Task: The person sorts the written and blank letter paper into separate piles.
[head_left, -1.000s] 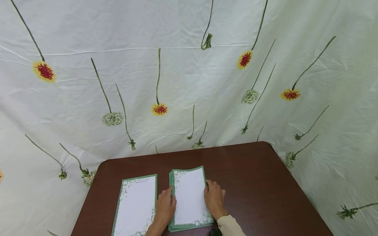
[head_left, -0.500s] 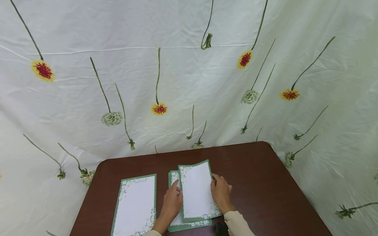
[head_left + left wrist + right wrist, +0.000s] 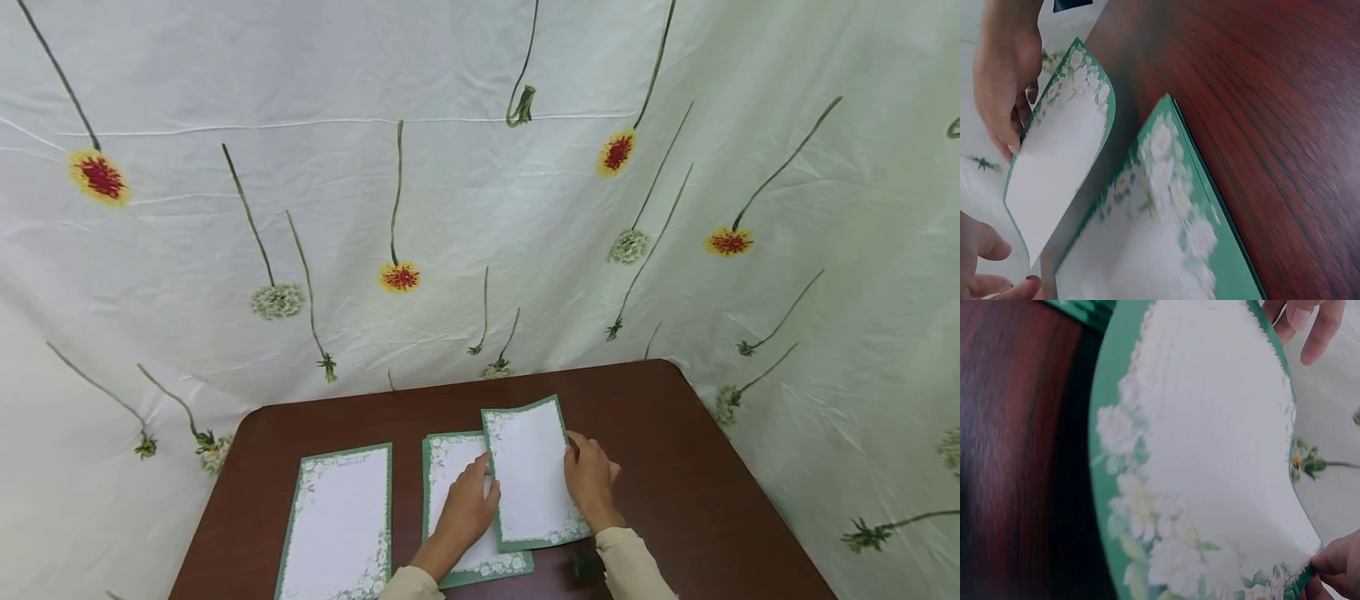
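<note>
A white sheet of paper (image 3: 528, 475) with a green, flower-printed border is raised and bowed above the table. My right hand (image 3: 590, 483) pinches its right edge; in the right wrist view its thumb (image 3: 1335, 556) lies on the paper near a corner. At the sheet's left edge is my left hand (image 3: 467, 504), its fingers loosely extended; in the left wrist view a fingertip (image 3: 1030, 286) is close to the sheet's corner, and contact is hard to tell. Below lies a stack of matching sheets (image 3: 486, 569), partly covered by the left hand and the lifted sheet.
Another bordered sheet (image 3: 341, 525) with small print at its top lies left of the stack. The dark reddish-brown table (image 3: 630, 400) extends to a flower-printed white cloth (image 3: 450, 192) behind it. A small dark object (image 3: 587, 565) is beside the right wrist.
The top sheet has come off the stack, moving right and away from me, with the right hand holding it. My left hand has followed its left edge, and the stack beneath is now exposed.
</note>
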Available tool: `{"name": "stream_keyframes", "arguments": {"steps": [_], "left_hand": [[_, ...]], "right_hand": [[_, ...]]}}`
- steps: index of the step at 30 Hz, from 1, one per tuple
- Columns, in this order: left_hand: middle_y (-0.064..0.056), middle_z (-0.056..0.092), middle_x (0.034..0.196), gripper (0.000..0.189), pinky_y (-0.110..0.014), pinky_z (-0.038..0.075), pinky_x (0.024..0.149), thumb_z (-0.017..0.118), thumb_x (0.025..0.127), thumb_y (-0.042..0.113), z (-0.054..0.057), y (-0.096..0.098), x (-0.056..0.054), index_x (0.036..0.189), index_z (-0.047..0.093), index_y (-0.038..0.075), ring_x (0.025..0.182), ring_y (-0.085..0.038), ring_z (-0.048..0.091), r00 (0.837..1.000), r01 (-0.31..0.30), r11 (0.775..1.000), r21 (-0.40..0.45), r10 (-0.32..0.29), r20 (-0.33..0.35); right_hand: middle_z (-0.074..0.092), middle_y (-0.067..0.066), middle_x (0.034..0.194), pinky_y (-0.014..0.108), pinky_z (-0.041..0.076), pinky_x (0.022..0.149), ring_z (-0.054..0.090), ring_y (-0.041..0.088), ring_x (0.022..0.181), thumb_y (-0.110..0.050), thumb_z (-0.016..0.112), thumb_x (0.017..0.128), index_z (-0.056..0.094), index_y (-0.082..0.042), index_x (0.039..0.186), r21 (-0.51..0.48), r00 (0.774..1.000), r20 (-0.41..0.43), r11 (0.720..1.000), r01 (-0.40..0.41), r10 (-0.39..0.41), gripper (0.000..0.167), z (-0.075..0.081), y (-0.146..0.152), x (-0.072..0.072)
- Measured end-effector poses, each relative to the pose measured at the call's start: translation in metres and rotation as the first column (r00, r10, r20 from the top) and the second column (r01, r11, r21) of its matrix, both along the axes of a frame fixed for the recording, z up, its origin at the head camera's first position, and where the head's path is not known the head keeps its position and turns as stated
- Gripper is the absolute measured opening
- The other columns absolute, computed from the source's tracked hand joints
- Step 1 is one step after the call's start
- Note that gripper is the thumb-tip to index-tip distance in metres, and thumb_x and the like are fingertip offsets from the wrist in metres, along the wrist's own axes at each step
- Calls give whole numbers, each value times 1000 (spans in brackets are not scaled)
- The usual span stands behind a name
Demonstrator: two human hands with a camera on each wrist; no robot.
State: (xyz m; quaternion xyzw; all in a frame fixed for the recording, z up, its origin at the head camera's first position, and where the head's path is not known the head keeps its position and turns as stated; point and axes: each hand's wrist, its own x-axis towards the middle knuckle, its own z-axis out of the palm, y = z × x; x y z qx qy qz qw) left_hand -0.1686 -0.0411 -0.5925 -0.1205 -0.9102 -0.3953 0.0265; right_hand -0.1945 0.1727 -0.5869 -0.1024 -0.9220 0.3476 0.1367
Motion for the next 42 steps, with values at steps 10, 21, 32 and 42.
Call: {"name": "stream_keyframes", "arguments": {"steps": [10,21,32,42], "left_hand": [[-28,62,139,59,-67,43,107,64,102,19,4,28,-2,151,46,-7,130,-49,58,981,145,989,-2,-143,132],[-23,55,152,66,-64,36,115,63,103,30,-7,54,-6,156,43,-3,144,-42,48,944,293,947,-133,-264,196],[-19,54,152,62,-62,35,115,65,101,32,-5,67,-1,152,49,0,147,-41,46,940,329,920,-215,-296,172],[-17,57,149,56,-58,36,116,65,101,32,-16,72,2,148,54,3,146,-39,47,945,328,890,-318,-304,123]], "right_hand": [[69,22,107,59,35,86,68,43,98,-12,58,106,68,-2,136,-3,998,36,999,46,-46,33,1,35,2],[68,26,110,63,33,87,66,45,100,-11,54,107,66,1,136,9,995,82,998,64,-64,33,-11,65,8],[68,30,114,62,32,85,65,48,104,-9,55,106,66,5,134,31,991,92,995,97,-100,32,-19,80,6],[66,34,120,64,29,88,63,51,107,-14,58,104,65,8,133,19,986,119,994,112,-113,37,-25,87,3]]}}
